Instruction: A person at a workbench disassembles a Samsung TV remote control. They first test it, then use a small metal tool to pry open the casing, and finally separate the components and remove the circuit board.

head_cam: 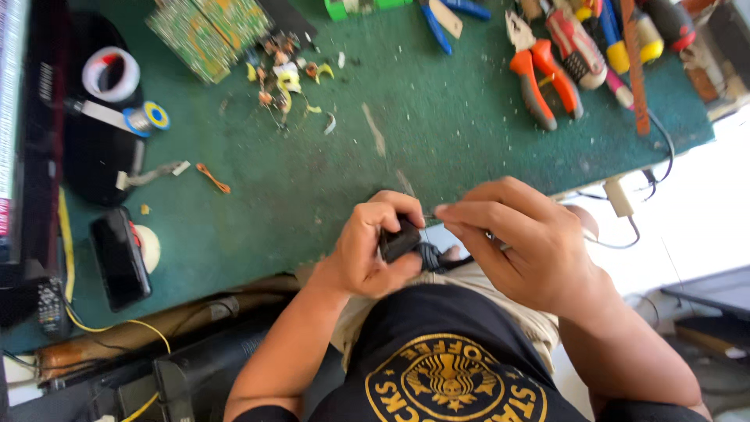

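My left hand (373,252) grips a small black box-shaped part (398,239) over my lap, just off the near edge of the green bench mat (437,109). My right hand (522,244) pinches a thin metal pin or wire end (428,216) beside the top of the black part; thumb and forefinger are closed on it. A black cord or fitting (431,255) hangs under the part between both hands.
Orange-handled pliers (539,74), screwdrivers (617,43) and blue-handled cutters (437,23) lie at the far right. A green circuit board (207,27) with wire scraps, a tape roll (111,73), a solder spool (148,119) and a black phone (119,258) sit at the left.
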